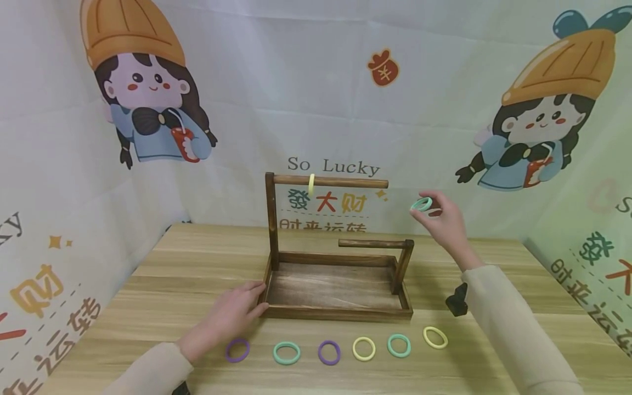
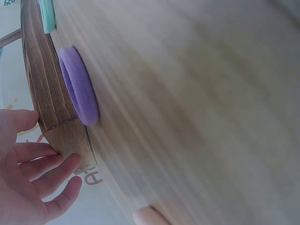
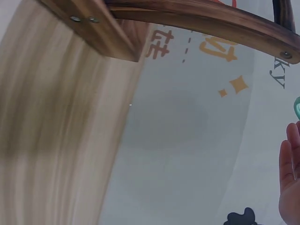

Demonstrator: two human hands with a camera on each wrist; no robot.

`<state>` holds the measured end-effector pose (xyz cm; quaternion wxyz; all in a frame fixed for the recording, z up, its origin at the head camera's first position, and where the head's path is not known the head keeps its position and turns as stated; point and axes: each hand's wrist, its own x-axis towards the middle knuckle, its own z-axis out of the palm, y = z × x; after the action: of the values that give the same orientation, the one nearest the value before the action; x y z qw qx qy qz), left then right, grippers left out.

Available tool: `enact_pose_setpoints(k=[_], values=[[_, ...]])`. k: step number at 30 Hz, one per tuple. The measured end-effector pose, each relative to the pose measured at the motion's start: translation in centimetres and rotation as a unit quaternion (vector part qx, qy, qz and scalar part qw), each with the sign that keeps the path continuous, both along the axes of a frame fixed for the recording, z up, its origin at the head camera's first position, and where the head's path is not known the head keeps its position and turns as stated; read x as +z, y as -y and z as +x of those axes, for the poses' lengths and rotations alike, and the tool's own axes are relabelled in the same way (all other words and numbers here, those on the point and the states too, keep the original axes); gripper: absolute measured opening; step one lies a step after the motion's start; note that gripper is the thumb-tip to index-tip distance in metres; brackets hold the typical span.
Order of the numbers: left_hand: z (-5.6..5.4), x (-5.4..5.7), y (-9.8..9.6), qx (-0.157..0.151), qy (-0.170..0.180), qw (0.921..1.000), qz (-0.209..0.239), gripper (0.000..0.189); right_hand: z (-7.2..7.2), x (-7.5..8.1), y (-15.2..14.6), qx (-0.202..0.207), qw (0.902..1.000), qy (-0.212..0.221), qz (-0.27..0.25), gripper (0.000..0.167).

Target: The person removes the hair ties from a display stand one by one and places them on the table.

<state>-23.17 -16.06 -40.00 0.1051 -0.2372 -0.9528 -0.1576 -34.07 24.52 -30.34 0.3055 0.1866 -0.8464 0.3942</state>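
My right hand (image 1: 446, 222) pinches a mint-green hair tie (image 1: 422, 204) between thumb and fingers, raised to the right of a brown wooden rack (image 1: 336, 314). The upper bar (image 1: 350, 182) of the rack points right and carries one yellow hair tie (image 1: 311, 184). A shorter lower bar (image 1: 372, 243) points left from the right post. My left hand (image 1: 229, 312) rests its fingertips on the tray's left end, fingers relaxed, as the left wrist view also shows. In the right wrist view, only part of the right hand (image 3: 291, 173) appears at the edge.
Several hair ties lie in a row before the rack: a purple one (image 1: 238, 350), a green one (image 1: 286, 353), another purple (image 1: 329, 352), a yellow one (image 1: 364, 349), another green (image 1: 399, 345) and another yellow (image 1: 435, 338). A printed cloth (image 1: 316, 82) hangs behind the wooden table (image 1: 197, 247).
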Motion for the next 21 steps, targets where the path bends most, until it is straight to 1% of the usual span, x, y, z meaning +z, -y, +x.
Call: enact_pose_setpoints(k=[10,16,21], values=[[-0.1,0.0,0.0,0.003,0.001,1.0000,-0.004,0.044,1.6,-2.3,-1.8,0.000,0.9996,0.018,-0.023,0.037],[-0.1,0.0,0.0,0.008,0.004,1.0000,-0.004,0.045,2.4,-3.1,-2.4,0.010,0.9986,0.008,-0.051,0.036],[-0.1,0.0,0.0,0.008,0.003,0.9999,-0.006,0.045,3.1,-4.0,-3.1,0.010,0.9978,0.028,-0.060,0.038]])
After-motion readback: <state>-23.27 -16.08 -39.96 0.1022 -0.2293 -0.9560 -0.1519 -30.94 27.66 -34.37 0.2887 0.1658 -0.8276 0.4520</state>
